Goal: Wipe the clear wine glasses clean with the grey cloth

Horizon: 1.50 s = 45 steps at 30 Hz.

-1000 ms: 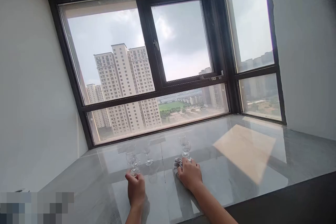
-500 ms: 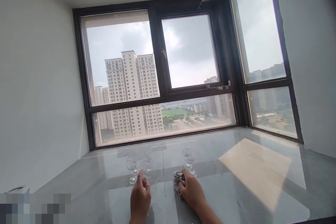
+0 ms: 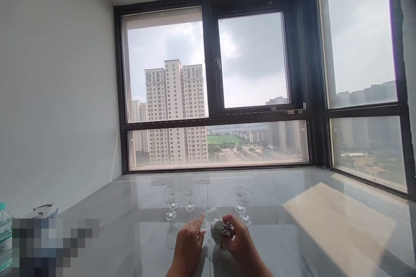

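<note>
My left hand [image 3: 189, 242] is closed at the thumb and fingers around part of a small clear stemmed glass [image 3: 206, 224], held between my hands. The glass is faint, and the cloth hides some of it. In my right hand [image 3: 239, 240] is a bunched grey-white cloth [image 3: 220, 233], pressed close against the glass. Beyond my left hand stand several stemmed glasses, among them a front one [image 3: 169, 201] and another [image 3: 190, 197] to its right. Past my right hand, two more upright glasses stand close together, the nearer one [image 3: 245, 207] partly overlapping the farther one [image 3: 238, 192].
The glossy grey tiled ledge [image 3: 107, 229] carries reflections and a bright sun patch [image 3: 341, 225] on the right. A dark-framed window [image 3: 211, 122] closes off the back. At the left edge are a lidded container [image 3: 48, 210] and a green-tinted bottle [image 3: 4, 225], partly behind a blurred patch.
My left hand has moved right with the glass, bringing it to the cloth in my right hand. The view has turned slightly left and levelled, showing the container and bottle.
</note>
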Available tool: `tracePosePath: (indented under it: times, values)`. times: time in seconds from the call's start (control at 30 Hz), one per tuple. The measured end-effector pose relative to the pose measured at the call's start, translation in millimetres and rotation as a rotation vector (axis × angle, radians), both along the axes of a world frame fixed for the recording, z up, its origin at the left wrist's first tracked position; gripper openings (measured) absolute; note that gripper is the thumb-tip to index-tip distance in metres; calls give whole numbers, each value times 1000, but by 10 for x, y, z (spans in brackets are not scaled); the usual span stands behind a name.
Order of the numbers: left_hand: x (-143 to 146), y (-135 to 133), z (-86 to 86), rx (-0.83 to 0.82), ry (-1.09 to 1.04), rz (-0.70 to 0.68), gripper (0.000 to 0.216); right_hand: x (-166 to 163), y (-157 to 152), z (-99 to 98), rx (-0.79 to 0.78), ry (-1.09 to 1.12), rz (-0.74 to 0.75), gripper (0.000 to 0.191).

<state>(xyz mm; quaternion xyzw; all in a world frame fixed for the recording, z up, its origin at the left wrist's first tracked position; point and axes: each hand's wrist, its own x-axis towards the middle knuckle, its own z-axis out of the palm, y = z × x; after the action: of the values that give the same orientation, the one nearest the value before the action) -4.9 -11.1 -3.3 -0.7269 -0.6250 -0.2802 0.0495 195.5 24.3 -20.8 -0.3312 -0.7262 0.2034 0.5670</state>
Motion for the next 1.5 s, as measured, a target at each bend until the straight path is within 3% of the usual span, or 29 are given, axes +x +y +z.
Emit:
tracePosePath:
  times: [0.2, 0.33, 0.43, 0.67, 1.03, 1.5]
  values:
    - [57, -36, 17, 18, 49, -6, 55, 85, -24, 64, 31, 121, -57, 15]
    - [67, -45, -3, 90, -1, -66, 46, 175, 34, 81, 81, 213, -298, 22]
    - [69, -57, -9, 138, -98, -101, 21, 211, 85, 75, 31, 193, -433, 27]
    - [61, -72, 36, 178, -117, -67, 24, 141, 28, 122, -88, -5, -257, 14]
    - [51, -52, 37, 91, -120, 56, 29, 171, 17, 101, -194, -110, -325, 33]
    - [-1, 3, 58, -61, -294, 3, 18, 165, 17, 96, -138, -154, -270, 30]
